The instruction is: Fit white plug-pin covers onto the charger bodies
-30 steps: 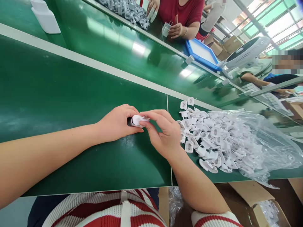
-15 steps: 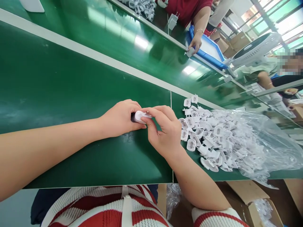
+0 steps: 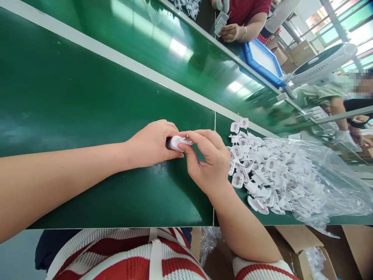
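My left hand is wrapped round a small white plug adapter, its dark inside showing beside the palm. At the adapter's other end, the thumb and forefinger of my right hand pinch a white plug piece, and a metal pin tip shows by the fingertip. Both hands meet just above the green table. My fingers cover much of the adapter, so I cannot tell whether its parts are fully joined. To the right of my right hand lies a heap of loose white plug pieces.
A clear plastic bag lies under and beside the heap. A pale strip crosses the table. Beyond it, a co-worker's hand holds a white part near a blue tray. A white fan stands right of it. Cardboard boxes sit below the table edge.
The view has shifted slightly, and my hands appear a little further right with the same hold. Across the table, the co-worker's hand has drawn back from the table's edge to a white part.
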Demonstrator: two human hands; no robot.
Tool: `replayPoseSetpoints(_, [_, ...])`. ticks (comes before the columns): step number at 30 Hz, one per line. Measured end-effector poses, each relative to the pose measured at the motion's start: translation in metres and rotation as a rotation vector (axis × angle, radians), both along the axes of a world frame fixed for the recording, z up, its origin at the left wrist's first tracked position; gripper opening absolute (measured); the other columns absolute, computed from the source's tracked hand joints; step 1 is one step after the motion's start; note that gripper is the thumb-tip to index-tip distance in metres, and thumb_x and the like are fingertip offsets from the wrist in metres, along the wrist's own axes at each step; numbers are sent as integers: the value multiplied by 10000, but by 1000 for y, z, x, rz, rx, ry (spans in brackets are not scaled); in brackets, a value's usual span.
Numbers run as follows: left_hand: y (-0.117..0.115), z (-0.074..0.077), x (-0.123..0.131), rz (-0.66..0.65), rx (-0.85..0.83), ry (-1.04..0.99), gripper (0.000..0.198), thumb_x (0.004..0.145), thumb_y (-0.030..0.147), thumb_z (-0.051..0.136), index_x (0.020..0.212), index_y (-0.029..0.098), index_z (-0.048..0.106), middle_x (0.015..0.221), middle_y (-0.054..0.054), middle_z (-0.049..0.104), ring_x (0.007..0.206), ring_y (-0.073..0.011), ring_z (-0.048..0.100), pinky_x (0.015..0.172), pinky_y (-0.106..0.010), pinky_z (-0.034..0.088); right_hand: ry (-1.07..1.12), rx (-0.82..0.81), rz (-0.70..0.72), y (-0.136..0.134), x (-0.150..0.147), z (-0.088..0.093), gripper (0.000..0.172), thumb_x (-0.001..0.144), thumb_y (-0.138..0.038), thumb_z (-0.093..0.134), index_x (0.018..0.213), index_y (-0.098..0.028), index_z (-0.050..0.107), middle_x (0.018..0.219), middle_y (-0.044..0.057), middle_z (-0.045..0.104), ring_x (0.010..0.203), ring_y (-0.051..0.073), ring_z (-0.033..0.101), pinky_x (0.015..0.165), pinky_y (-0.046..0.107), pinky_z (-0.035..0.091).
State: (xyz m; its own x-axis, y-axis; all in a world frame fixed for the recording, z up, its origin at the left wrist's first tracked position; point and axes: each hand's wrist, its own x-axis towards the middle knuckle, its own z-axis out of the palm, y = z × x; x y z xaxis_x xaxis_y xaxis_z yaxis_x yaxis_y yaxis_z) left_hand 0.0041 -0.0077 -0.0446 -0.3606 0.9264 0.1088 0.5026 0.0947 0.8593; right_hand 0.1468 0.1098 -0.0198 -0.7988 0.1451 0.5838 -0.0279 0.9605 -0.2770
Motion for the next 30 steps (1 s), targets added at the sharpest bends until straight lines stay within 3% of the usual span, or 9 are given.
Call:
replayPoseSetpoints(8, [-1, 2, 1, 20, -34, -10, 245, 759, 471, 746, 794, 230, 729, 931, -36, 697, 975, -285, 636, 791, -382, 512, 59, -23, -21, 2, 2, 3, 163, 949, -166, 632, 1052, -264, 714, 944, 36, 752, 832, 191, 700, 756, 349, 555])
replayPoseSetpoints(15, [-1, -1, -1, -4, 8, -6, 223, 785, 458, 733, 789, 235, 732, 918, -18, 702, 960, -264, 632, 773, -362, 500, 10, 16, 18, 0, -1, 0, 186, 934, -138, 639, 1050, -266, 707, 956, 21, 775, 851, 192, 702, 1024, 435, 549])
replayPoseSetpoints(27, [-1, -2, 0, 7, -2, -3, 230, 785, 457, 711, 792, 228, 720, 942, -29, 704, 978, -269, 633, 788, -364, 510, 17, 78, -71, -6, -1, -2, 170, 942, -148, 629, 1023, -269, 717, 913, 12, 766, 816, 175, 703, 1088, 438, 501])
replayPoseSetpoints(30, [-1, -2, -1, 1, 1, 0, 219, 777, 435, 714, 760, 217, 701, 914, -26, 699, 962, -265, 634, 777, -356, 502, 36, 71, -75, -8, -1, -2, 163, 931, -142, 642, 1017, -257, 719, 893, 22, 758, 822, 186, 698, 1038, 428, 528])
